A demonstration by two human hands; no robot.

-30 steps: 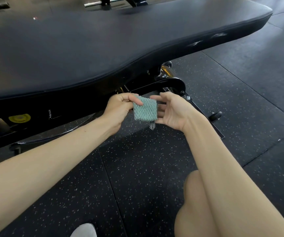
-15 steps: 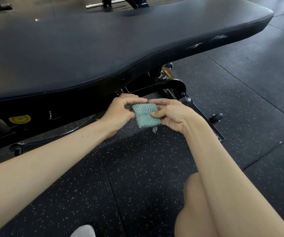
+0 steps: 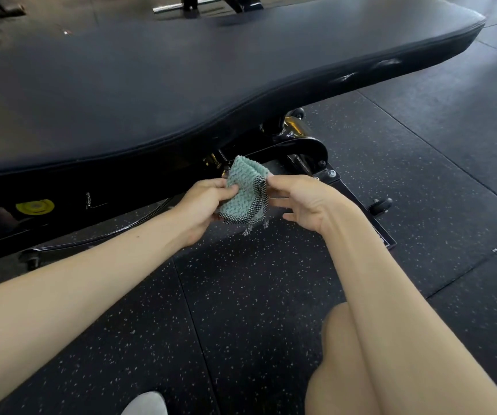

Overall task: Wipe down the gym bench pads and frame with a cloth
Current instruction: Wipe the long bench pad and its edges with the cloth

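— Judging from this view, how far along is the wiping?

— Not far, as best I can tell. The cloth, a small teal waffle-weave piece with black-and-white checked trim, is bunched into a wad. It is held in the air at the centre of the frame, just in front of the bench's lower edge, touching neither pad nor metal.

— Which hand has it?

— Both. The left hand grips its left side, fingers clamped on the fabric. The right hand pinches the upper right edge between thumb and forefinger, with its other fingers loosely spread and off the cloth.

— And the bench?

— The black bench pad fills the upper half of the frame, with a few pale scuffs on its side at the upper right. No wet streaks show, so I cannot tell whether any of it has been wiped. The black frame, with a brass-coloured pivot, sits right of centre under the pad.

— So what's left?

— My reading is that the 2 hands are arranging the cloth into a working face. The pad top, its edges and the frame down to the speckled rubber floor all look yet to be done.
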